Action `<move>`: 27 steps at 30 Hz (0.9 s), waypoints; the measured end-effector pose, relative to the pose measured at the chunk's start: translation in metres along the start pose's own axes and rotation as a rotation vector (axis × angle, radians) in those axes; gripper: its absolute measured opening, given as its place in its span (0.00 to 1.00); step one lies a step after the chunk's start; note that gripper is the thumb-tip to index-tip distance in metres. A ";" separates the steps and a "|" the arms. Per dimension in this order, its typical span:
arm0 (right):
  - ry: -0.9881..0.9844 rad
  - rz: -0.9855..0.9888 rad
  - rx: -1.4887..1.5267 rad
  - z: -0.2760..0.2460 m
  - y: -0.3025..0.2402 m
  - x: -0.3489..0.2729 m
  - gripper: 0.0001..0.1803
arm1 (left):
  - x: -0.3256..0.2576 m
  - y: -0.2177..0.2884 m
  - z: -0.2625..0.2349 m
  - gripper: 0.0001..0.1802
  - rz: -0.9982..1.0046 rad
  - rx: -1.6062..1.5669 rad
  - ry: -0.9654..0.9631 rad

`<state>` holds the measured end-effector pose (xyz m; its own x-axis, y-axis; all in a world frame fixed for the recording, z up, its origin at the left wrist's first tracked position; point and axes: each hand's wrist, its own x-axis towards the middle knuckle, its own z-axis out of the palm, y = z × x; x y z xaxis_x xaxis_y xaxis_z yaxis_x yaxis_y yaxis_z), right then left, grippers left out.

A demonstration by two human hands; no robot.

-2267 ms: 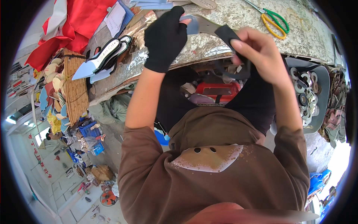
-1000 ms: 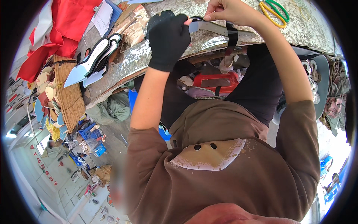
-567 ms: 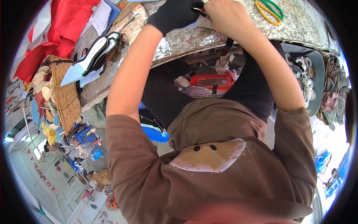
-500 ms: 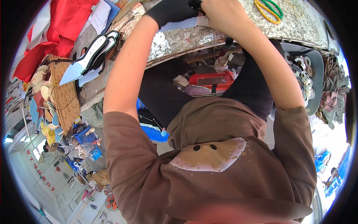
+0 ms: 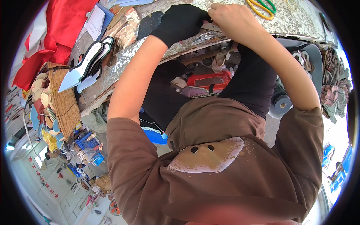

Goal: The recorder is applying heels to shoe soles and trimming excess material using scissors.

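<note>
At the bench edge, my black-gloved left hand [image 5: 183, 24] and bare right hand [image 5: 233, 21] meet, fingers curled and pinching. Between and under them a thin pale piece [image 5: 212, 26] shows, mostly hidden by the hands; its full shape cannot be made out. Beside the left hand lies a dark flat piece [image 5: 150, 24]. Further left rests a stack of pointed shoe insoles [image 5: 85, 66], pale blue and white with black edges. Past my right hand are yellow and green loop handles [image 5: 262, 8], like those of scissors.
The worn bench [image 5: 131, 73] runs across the front. Crumpled brown sheeting [image 5: 127, 24], a clipboard with paper [image 5: 95, 20] and red fabric [image 5: 62, 33] are at left. Below hangs a red frame-like thing [image 5: 210, 80]. A grey bin [image 5: 314, 62] with tape rolls stands right.
Both hands have shifted; the left has turned and moved right and lower, covering the pale blue surface that showed beneath it. The view has shifted slightly, and more tape rolls are hidden by my right arm.
</note>
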<state>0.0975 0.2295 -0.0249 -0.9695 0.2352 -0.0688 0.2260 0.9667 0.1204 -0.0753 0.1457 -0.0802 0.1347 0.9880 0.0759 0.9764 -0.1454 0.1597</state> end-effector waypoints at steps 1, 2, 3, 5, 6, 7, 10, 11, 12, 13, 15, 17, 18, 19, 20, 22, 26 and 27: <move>0.030 -0.009 -0.011 0.002 0.001 -0.003 0.08 | -0.001 0.000 0.001 0.10 0.002 -0.006 -0.005; 0.024 -0.007 -0.007 0.003 0.005 -0.007 0.08 | -0.002 0.001 0.002 0.10 -0.005 -0.013 0.024; 0.075 -0.030 0.059 0.003 0.012 -0.012 0.08 | -0.003 0.002 0.004 0.11 -0.014 -0.021 0.053; 0.174 -0.071 0.114 0.014 0.027 -0.021 0.09 | -0.001 0.004 0.001 0.11 -0.003 -0.005 0.051; 0.169 -0.070 0.115 0.019 0.032 -0.026 0.09 | 0.000 0.005 0.000 0.11 0.006 0.017 0.051; 0.200 -0.070 0.132 0.021 0.036 -0.030 0.09 | 0.001 0.004 0.000 0.11 0.038 0.019 0.078; 0.268 -0.072 0.180 0.031 0.041 -0.035 0.08 | 0.003 0.009 -0.001 0.11 0.076 0.052 0.063; 0.306 -0.075 0.212 0.034 0.042 -0.036 0.08 | 0.005 0.018 -0.001 0.11 0.077 0.047 0.060; 0.301 -0.073 0.214 0.037 0.045 -0.036 0.08 | 0.008 0.030 0.002 0.12 0.034 0.014 0.062; 0.307 -0.098 0.215 0.038 0.046 -0.036 0.09 | 0.009 0.037 0.002 0.12 -0.015 -0.015 0.064; 0.311 -0.127 0.218 0.040 0.049 -0.038 0.09 | 0.006 0.033 0.013 0.12 0.004 -0.058 0.139; 0.381 -0.138 0.276 0.043 0.051 -0.041 0.09 | 0.005 0.033 0.015 0.11 0.025 -0.106 0.211; 0.377 -0.142 0.280 0.044 0.050 -0.041 0.09 | 0.007 0.031 0.016 0.10 0.015 -0.152 0.175; 0.397 -0.107 0.280 0.047 0.050 -0.041 0.09 | 0.010 0.033 0.011 0.10 0.005 -0.197 0.140; 0.416 -0.072 0.281 0.050 0.050 -0.041 0.10 | 0.011 0.037 0.007 0.10 -0.003 -0.199 0.139; 0.412 -0.065 0.269 0.063 0.053 -0.042 0.09 | 0.010 0.047 0.003 0.07 0.021 -0.107 0.234; 1.095 -0.355 0.907 0.078 0.040 -0.019 0.08 | 0.001 0.051 0.012 0.10 0.024 0.028 0.322; 0.551 -0.109 0.492 0.056 0.045 -0.045 0.08 | 0.001 0.048 0.006 0.09 -0.015 -0.005 0.244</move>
<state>0.1563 0.2679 -0.0720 -0.8666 0.1756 0.4670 0.0167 0.9457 -0.3245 -0.0270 0.1397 -0.0782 0.0752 0.9480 0.3092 0.9771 -0.1320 0.1671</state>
